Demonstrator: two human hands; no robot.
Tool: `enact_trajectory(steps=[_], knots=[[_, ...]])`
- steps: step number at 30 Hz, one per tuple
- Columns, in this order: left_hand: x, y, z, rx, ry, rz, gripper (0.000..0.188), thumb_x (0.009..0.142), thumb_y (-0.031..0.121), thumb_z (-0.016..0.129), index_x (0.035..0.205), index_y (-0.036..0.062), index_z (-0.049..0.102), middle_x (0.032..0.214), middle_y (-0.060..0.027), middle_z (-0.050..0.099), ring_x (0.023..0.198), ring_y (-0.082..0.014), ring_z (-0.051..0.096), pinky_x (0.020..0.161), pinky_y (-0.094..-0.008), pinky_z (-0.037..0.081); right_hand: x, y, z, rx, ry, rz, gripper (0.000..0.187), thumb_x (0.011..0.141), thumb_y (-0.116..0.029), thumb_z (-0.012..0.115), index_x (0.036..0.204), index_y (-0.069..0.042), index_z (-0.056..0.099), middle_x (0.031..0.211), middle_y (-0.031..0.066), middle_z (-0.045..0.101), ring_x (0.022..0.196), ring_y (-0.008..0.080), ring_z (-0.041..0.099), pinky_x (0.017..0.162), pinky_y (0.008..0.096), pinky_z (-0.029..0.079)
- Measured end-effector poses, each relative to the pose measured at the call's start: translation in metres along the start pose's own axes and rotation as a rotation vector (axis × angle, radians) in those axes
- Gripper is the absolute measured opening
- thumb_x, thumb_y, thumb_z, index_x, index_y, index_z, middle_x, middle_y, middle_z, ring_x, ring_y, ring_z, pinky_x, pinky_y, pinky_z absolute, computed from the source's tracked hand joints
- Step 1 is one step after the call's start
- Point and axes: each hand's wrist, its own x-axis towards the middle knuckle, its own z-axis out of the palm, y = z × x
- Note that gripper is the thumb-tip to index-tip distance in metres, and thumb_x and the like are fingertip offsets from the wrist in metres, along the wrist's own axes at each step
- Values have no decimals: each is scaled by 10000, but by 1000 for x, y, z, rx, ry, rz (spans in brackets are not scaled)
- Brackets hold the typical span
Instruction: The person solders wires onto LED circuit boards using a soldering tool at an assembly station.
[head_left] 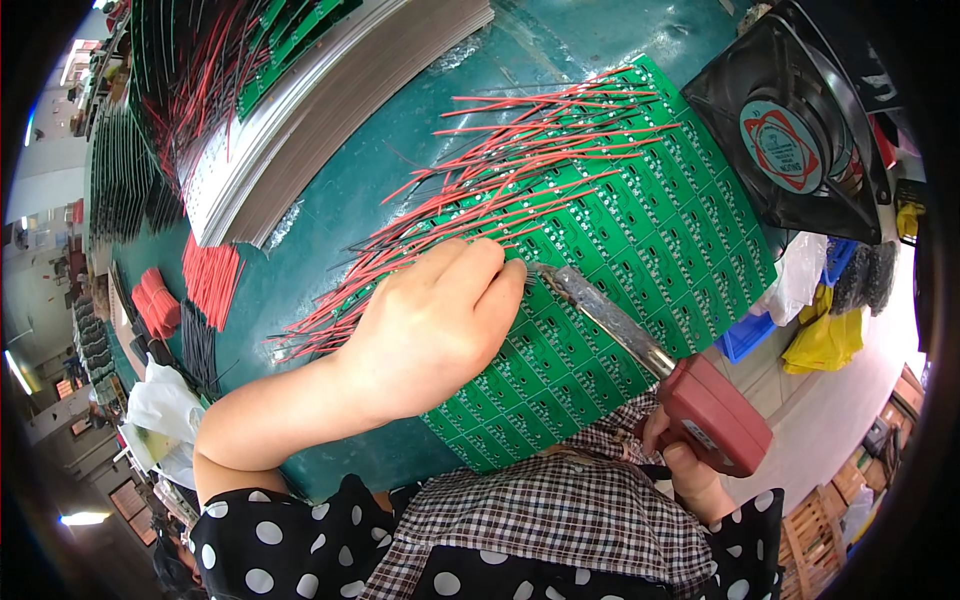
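The left hand [435, 320] lay over the green circuit-board panel [690, 250], its fingers side by side and bent, though with the thumb hidden I could not tell whether they were clamped on anything; the right hand [695, 480] was closed around the soldering iron [712, 415], its tip at the left fingertips. Red and black wires [480, 185] overhung the panel's left edge, the fan [790, 140] crowded its upper right edge, and open tabletop [335, 190] stretched between the wires and the cardboard stack [340, 100].
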Motion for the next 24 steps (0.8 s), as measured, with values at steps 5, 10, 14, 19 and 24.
enact_trajectory(steps=[5, 10, 14, 19, 24], knots=[[2, -2, 2, 59, 55, 53, 235, 623, 50, 585, 840, -39, 574, 727, -71, 447, 647, -199, 535, 526, -294, 465, 4, -23, 6, 648, 179, 138, 687, 702, -99, 742, 1281, 16, 391, 949, 131, 625, 707, 176, 611, 608, 270, 496], [2, -1, 3, 65, 57, 45, 230, 625, 55, 584, 837, -35, 574, 727, -72, 448, 650, -198, 538, 531, -293, 467, 14, -33, 9, 554, 182, 140, 731, 749, -359, 709, 1258, 31, 359, 996, 152, 579, 601, 165, 550, 499, 249, 462], [3, 0, 2, 76, 51, 43, 240, 622, 59, 584, 845, -30, 579, 731, -66, 449, 648, -188, 537, 522, -285, 467, 14, -34, 10, 496, 201, 63, 765, 760, -442, 696, 1247, 40, 355, 985, 154, 567, 546, 157, 525, 461, 239, 446], [6, 1, 0, 83, 75, 53, 246, 617, 61, 588, 848, -24, 584, 737, -57, 453, 644, -177, 533, 497, -282, 460, 14, -33, 10, 510, 232, 80, 763, 762, -454, 690, 1238, 43, 360, 964, 150, 568, 524, 153, 521, 448, 237, 441], [12, -1, 0, 19, 9, 20, 299, 639, 45, 590, 930, -18, 614, 809, -89, 554, 683, -227, 584, 559, -311, 485, 16, -34, 7, 504, 235, 85, 758, 765, -455, 685, 1235, 47, 366, 950, 146, 566, 528, 148, 522, 445, 238, 437]])
